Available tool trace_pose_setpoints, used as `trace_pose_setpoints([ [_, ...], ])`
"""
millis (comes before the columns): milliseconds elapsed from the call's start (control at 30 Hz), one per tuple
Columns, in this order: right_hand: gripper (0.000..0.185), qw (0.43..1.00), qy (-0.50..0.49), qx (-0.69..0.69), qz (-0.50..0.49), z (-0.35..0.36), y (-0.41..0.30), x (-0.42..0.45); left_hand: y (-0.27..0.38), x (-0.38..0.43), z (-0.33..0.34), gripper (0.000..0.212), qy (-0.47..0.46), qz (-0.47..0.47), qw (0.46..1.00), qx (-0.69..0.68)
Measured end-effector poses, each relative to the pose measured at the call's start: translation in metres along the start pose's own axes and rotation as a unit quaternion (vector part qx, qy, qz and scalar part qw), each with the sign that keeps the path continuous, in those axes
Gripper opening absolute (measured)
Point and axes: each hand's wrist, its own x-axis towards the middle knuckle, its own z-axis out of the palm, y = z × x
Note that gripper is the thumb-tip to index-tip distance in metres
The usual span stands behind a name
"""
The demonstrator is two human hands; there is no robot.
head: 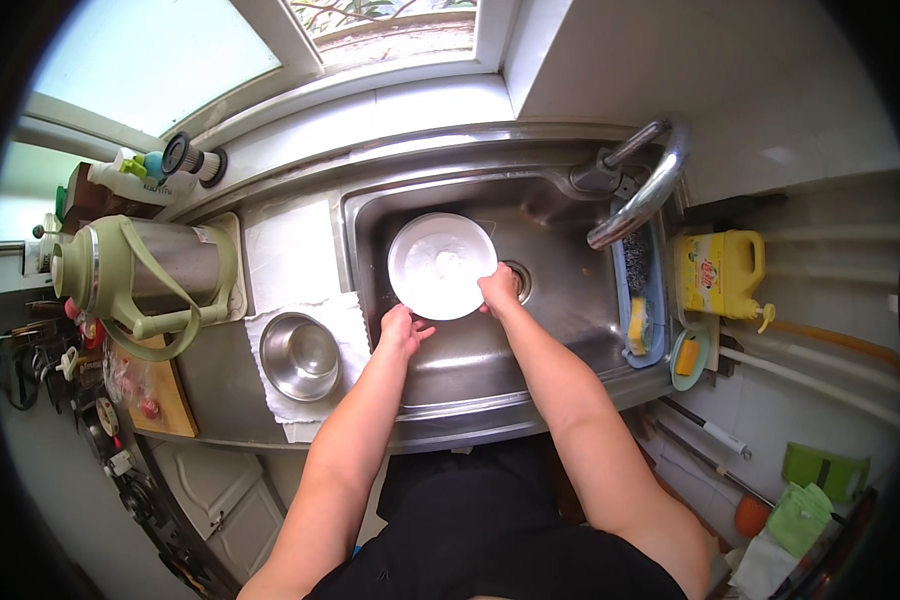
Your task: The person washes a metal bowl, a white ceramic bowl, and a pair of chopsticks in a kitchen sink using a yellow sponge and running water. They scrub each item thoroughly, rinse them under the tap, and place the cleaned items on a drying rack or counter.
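A white round bowl is in the left part of a stainless steel sink, with something whitish inside that I cannot make out. My right hand grips its rim at the lower right, thumb on top and fingers underneath. At the lower left edge is my left hand, fingers spread and nothing held; whether it touches the bowl is unclear. Just right of my right hand, the drain is partly covered. A curved chrome faucet reaches over the sink's right side.
Left of the sink, a steel bowl rests on a white cloth. Beyond it stands a green-and-steel thermos. A blue caddy with a sponge lines the right side, beside a yellow detergent jug.
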Motion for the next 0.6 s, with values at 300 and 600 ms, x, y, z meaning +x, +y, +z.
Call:
trace_pose_setpoints([
  [300,0.04,0.972,-0.092,0.213,-0.038,-0.041,0.021,-0.013,-0.026,0.043,0.008,0.036,-0.059,-0.07,0.994,-0.053],
  [600,0.043,0.975,-0.015,0.217,-0.035,-0.144,0.056,-0.039,-0.029,0.06,0.012,0.048,-0.046,-0.076,0.985,-0.146],
])
